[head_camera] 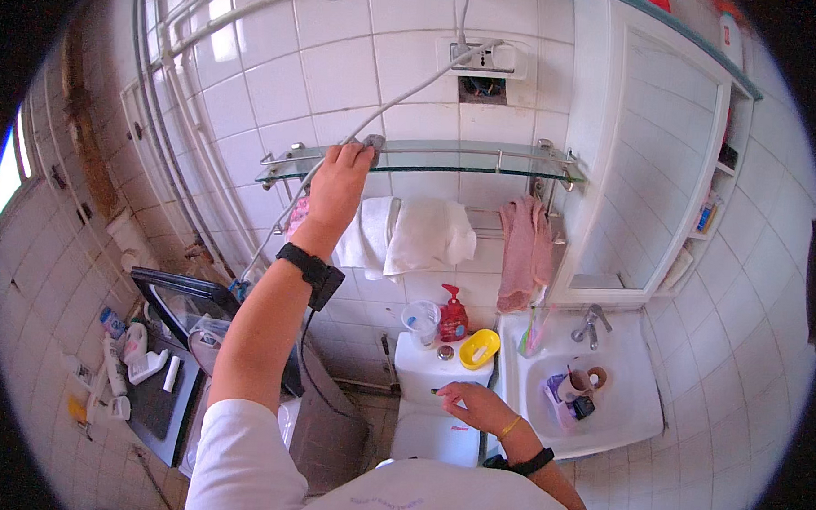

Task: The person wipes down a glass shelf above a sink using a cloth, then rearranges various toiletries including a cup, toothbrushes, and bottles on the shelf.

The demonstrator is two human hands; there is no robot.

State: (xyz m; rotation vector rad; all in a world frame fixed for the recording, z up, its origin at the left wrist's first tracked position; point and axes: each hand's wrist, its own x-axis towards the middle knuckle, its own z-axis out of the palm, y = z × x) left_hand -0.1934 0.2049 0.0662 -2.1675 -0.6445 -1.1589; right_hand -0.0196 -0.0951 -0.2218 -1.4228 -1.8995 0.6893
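My left hand [340,182] reaches up to the glass shelf [438,163] on the tiled wall. Its fingers grip a grey cloth or sponge [373,146] at the shelf's metal rail. Lower down, my right hand [469,407] is over the front of the white toilet tank [413,383], fingers curled. A small dark object [435,391] with a greenish tint pokes out at its fingertips; what it is cannot be made out. On the tank lid stand a clear plastic cup [420,323], a red pump bottle [454,317] and a yellow soap dish [479,349] holding white soap.
White towels [422,238] and a pink towel [526,252] hang below the shelf. A cable [407,96] runs from the wall socket [485,57] past my left hand. Several small items, including a cardboard roll [574,385], lie in the washbasin [618,424]. Bottles crowd the washing machine [331,421] side.
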